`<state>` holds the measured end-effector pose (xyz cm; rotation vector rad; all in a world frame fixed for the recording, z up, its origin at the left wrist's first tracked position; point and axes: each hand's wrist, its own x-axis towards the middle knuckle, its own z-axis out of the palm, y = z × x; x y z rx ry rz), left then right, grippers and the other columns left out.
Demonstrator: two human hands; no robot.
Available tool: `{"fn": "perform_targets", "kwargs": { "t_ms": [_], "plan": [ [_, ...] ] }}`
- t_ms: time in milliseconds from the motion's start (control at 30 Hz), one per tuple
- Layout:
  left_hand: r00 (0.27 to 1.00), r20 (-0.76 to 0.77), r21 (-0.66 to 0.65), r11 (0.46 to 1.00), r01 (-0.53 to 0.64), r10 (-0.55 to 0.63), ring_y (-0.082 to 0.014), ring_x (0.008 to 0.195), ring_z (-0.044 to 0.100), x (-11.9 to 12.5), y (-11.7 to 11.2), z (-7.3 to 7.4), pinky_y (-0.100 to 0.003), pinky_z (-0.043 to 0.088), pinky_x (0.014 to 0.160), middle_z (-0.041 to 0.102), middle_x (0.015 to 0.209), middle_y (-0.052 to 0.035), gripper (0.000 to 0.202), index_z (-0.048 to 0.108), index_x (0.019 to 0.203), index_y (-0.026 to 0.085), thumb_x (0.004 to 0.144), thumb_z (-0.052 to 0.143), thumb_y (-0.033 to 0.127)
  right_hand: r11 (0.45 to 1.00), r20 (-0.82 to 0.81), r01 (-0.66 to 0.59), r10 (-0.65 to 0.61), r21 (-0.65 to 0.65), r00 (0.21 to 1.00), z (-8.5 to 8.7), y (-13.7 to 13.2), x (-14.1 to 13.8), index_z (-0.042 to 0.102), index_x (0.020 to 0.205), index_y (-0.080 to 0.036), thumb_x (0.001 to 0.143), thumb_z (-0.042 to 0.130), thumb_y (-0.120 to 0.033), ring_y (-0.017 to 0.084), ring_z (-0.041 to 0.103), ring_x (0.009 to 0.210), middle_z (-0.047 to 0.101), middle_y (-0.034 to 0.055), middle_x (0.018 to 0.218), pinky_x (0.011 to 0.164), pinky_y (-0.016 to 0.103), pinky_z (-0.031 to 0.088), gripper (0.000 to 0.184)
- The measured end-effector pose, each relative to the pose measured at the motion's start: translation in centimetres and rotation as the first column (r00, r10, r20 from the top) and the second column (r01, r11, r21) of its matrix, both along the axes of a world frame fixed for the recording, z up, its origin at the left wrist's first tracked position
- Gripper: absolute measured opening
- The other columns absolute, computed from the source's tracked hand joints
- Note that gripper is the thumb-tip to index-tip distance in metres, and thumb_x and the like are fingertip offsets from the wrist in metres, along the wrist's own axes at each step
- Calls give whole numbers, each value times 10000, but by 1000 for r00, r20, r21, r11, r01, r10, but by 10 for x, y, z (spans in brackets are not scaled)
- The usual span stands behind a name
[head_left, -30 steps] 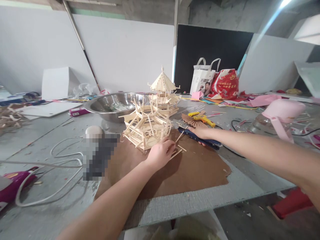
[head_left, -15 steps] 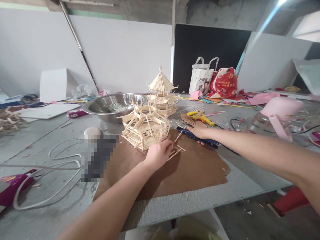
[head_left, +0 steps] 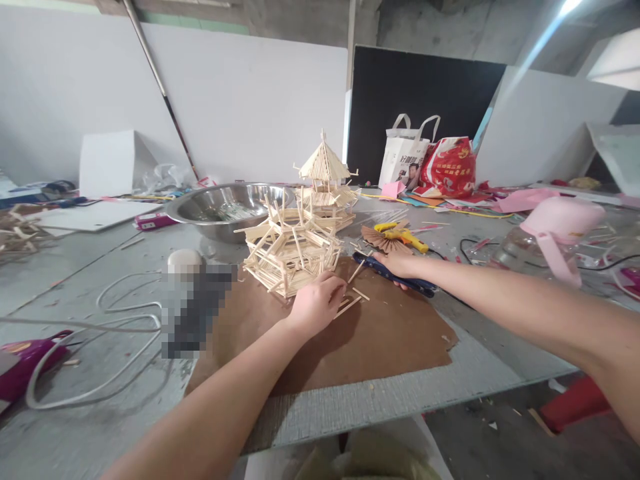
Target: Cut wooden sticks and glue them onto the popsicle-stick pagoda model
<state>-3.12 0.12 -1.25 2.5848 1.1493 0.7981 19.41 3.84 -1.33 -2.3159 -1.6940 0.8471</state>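
Note:
My left hand (head_left: 317, 305) is closed low over the brown board (head_left: 380, 340), its fingertips pinched at the lower end of a thin wooden stick (head_left: 356, 273). The stick's upper end meets the front of a long dark blue hand tool (head_left: 417, 283). My right hand (head_left: 397, 265) is wrapped around that tool; its exact kind is hard to make out. Short cut sticks (head_left: 361, 294) lie beside my left fingers. Just behind my left hand stands a many-sided openwork frame of sticks (head_left: 285, 260), its near right corner partly hidden by the hand.
A stick tower with a pointed roof (head_left: 324, 163) stands behind the frame, next to a steel basin (head_left: 200, 217). A yellow glue gun (head_left: 407, 240) rests on a folded paper fan (head_left: 380, 240). A pink-lidded jug (head_left: 560, 227) is right; a white cable (head_left: 100, 327) loops left.
The view has shifted very slightly. Both hands, the stick and the blue tool keep almost the same positions.

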Motion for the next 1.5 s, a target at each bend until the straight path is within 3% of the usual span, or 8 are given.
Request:
{"fn": "perform_targets", "kwargs": {
  "t_ms": [233, 500, 767, 933, 1033, 1133, 1267, 1500],
  "plan": [
    [1000, 1, 12, 1000, 20, -20, -120, 769, 561, -1, 2, -2, -219, 435, 687, 579, 849, -23, 198, 577, 790, 190, 800, 385, 235, 999, -31, -21, 23, 39, 999, 1, -10, -5, 531, 867, -146, 766, 95, -618, 148, 494, 340, 505, 41, 454, 422, 281, 430, 650],
    [999, -36, 24, 1000, -16, 17, -135, 823, 552, -2, 4, -5, -242, 432, 727, 582, 874, -25, 197, 575, 834, 199, 801, 387, 246, 999, -192, 37, -39, -13, 981, 3, -12, 1, 477, 962, -165, 758, 150, -634, 133, 481, 318, 505, 7, 437, 369, 254, 409, 607],
    [975, -146, 93, 984, -154, 167, -190, 869, 524, 1, -2, 0, -277, 430, 671, 599, 919, -42, 266, 553, 919, 208, 796, 388, 377, 995, -306, -73, 91, 71, 948, 5, -36, -9, 503, 682, -147, 688, 129, -716, 106, 484, 322, 536, 35, 478, 348, 218, 402, 680],
    [941, -253, 63, 974, -218, 227, -202, 758, 547, 4, -4, 2, -275, 408, 588, 601, 745, -63, 300, 576, 828, 196, 819, 324, 360, 990, -300, -130, 141, 58, 944, 11, -50, -22, 505, 679, -158, 687, 85, -716, 123, 519, 367, 575, 54, 537, 386, 235, 424, 698],
    [918, -292, 16, 962, -274, 267, -173, 655, 556, 4, -3, 3, -261, 394, 569, 583, 697, -57, 310, 584, 817, 199, 821, 308, 338, 981, -241, -182, 194, 74, 951, 16, -52, -24, 518, 705, -166, 727, 68, -675, 138, 547, 413, 589, 57, 567, 441, 244, 435, 680],
    [914, -316, -2, 963, -269, 254, -159, 649, 561, 2, -1, 5, -243, 387, 571, 589, 690, -44, 305, 588, 805, 202, 815, 315, 338, 952, -41, -222, 235, 209, 971, 22, -47, -17, 533, 799, -183, 783, 87, -604, 172, 597, 574, 616, 68, 670, 558, 259, 439, 613],
    [904, -363, 11, 971, -237, 225, -168, 657, 570, -3, 1, 8, -242, 386, 547, 611, 688, -41, 312, 586, 747, 205, 810, 315, 343, 921, 343, -171, 44, 350, 938, 28, -34, 3, 511, 939, -160, 794, 185, -576, 254, 552, 888, 593, 143, 939, 701, 320, 400, 548],
    [853, -486, 44, 980, -193, 190, -215, 680, 592, -7, 2, 15, -296, 416, 554, 636, 719, -64, 324, 575, 680, 190, 804, 314, 335, 933, 491, -46, -145, 357, 859, 3, -22, 33, 416, 1100, -113, 781, 211, -586, 288, 543, 893, 562, 179, 998, 678, 357, 395, 606]
  ]
}}
